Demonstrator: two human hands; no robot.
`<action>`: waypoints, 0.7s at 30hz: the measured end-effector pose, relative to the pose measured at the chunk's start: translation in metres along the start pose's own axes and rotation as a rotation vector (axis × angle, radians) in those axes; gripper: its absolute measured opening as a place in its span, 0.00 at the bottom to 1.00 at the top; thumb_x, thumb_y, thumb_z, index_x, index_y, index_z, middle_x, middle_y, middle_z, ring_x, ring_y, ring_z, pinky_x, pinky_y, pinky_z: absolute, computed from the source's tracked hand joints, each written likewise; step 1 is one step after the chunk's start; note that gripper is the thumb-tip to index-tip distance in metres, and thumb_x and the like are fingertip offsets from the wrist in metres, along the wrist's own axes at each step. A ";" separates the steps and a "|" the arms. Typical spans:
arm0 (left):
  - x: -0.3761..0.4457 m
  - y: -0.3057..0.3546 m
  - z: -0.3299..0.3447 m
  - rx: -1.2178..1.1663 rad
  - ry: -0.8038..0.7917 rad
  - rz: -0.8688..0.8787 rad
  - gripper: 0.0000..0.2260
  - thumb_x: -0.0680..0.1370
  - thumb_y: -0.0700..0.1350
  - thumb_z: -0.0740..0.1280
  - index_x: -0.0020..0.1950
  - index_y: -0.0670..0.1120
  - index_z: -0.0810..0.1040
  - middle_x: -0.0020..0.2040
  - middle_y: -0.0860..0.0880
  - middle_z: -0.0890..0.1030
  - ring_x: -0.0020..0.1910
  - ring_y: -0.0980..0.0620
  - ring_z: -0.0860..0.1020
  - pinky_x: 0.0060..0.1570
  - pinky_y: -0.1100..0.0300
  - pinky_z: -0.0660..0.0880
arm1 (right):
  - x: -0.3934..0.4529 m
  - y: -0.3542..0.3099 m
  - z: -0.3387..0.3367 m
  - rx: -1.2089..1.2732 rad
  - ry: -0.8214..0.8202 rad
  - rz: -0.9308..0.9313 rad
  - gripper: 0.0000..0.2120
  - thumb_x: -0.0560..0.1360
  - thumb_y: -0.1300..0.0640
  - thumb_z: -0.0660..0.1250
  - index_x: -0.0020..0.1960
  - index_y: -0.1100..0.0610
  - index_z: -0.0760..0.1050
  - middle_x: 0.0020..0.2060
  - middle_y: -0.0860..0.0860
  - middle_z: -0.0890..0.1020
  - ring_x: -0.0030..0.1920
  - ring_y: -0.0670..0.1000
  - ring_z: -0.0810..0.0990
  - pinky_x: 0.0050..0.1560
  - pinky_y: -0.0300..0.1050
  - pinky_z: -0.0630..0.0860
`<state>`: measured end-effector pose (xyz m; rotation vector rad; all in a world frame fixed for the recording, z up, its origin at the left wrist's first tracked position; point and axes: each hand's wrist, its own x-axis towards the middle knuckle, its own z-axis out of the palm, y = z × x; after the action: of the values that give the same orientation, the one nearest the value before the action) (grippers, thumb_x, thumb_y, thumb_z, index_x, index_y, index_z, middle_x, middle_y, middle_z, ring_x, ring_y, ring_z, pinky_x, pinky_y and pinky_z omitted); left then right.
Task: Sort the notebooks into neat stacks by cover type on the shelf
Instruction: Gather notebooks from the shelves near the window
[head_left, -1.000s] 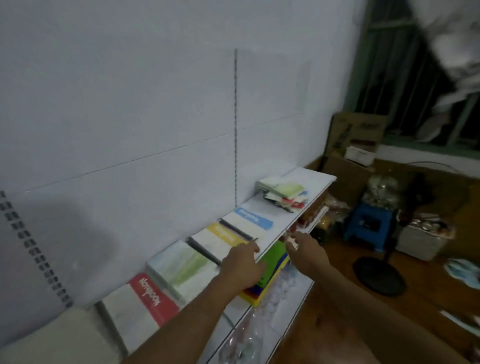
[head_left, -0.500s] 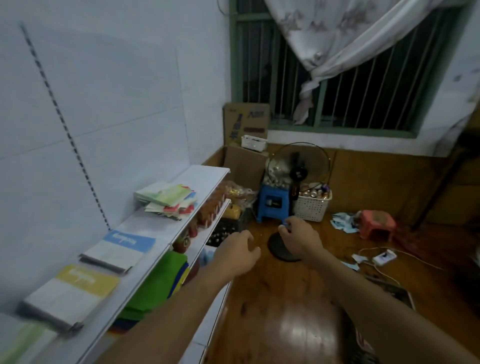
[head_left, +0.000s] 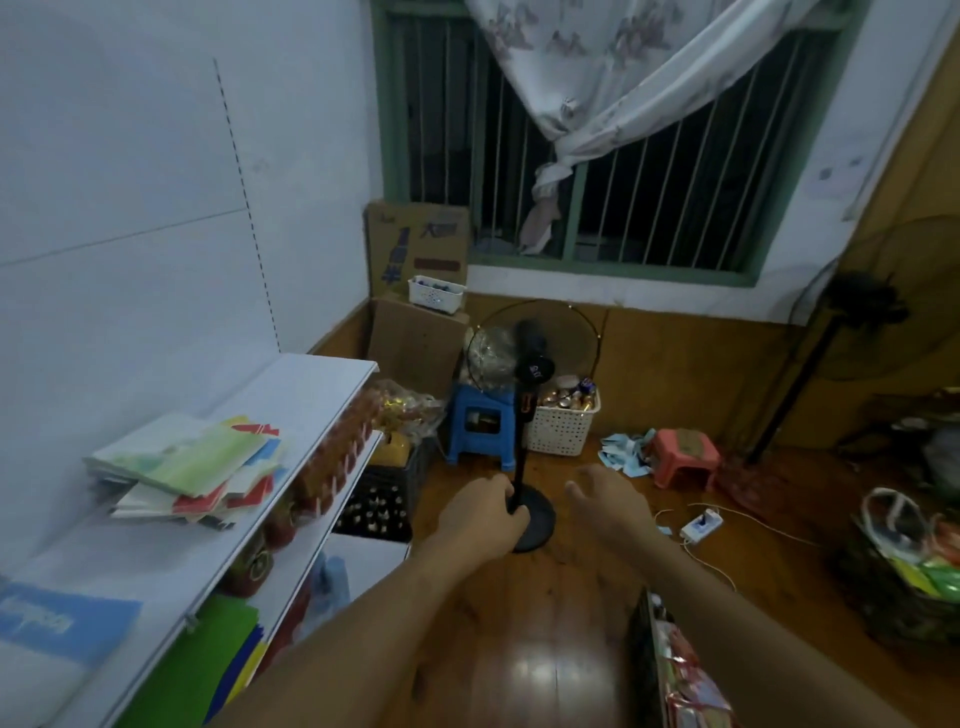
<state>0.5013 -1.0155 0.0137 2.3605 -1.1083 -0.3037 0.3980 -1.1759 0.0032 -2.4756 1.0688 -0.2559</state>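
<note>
A messy pile of notebooks (head_left: 192, 462) with green, red and blue covers lies on the white top shelf (head_left: 317, 384). A notebook with a blue band (head_left: 52, 623) lies flat on the same shelf at the lower left. Both of my hands hang in the air to the right of the shelf, over the wooden floor, and touch no notebook. My left hand (head_left: 480, 517) has loosely curled fingers and holds nothing; it overlaps the fan pole behind it. My right hand (head_left: 605, 501) is relaxed and empty.
A standing fan (head_left: 530, 364) with a round base stands on the floor ahead. Behind it are a blue stool (head_left: 480, 426), a white basket (head_left: 563, 423), a pink stool (head_left: 685, 457) and cardboard boxes (head_left: 415, 343). A power strip (head_left: 701, 525) lies at right. Goods fill the lower shelves.
The view has swung right, away from the row of notebooks. Both hands have left the shelf edge and now hang over the floor.
</note>
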 end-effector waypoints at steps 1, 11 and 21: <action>0.019 0.002 -0.002 0.004 -0.004 0.007 0.18 0.78 0.56 0.62 0.63 0.49 0.72 0.58 0.50 0.76 0.53 0.51 0.76 0.47 0.57 0.76 | 0.017 -0.001 -0.005 -0.008 0.000 -0.002 0.22 0.77 0.43 0.57 0.67 0.53 0.69 0.63 0.52 0.75 0.62 0.53 0.74 0.62 0.54 0.72; 0.166 0.009 -0.015 0.133 -0.070 0.078 0.22 0.77 0.59 0.60 0.67 0.50 0.69 0.63 0.48 0.73 0.61 0.47 0.72 0.59 0.47 0.73 | 0.158 -0.015 -0.029 -0.040 0.106 -0.045 0.23 0.77 0.44 0.56 0.70 0.52 0.67 0.67 0.53 0.72 0.63 0.53 0.72 0.62 0.55 0.71; 0.297 -0.026 -0.047 0.119 0.093 -0.072 0.21 0.77 0.58 0.62 0.65 0.48 0.72 0.59 0.48 0.76 0.56 0.48 0.75 0.52 0.51 0.76 | 0.319 -0.060 -0.025 -0.039 0.019 -0.282 0.25 0.79 0.40 0.53 0.71 0.52 0.65 0.67 0.53 0.70 0.66 0.56 0.69 0.64 0.55 0.68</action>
<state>0.7277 -1.2129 0.0441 2.4956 -1.0260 -0.1557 0.6468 -1.3793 0.0525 -2.6609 0.7347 -0.3462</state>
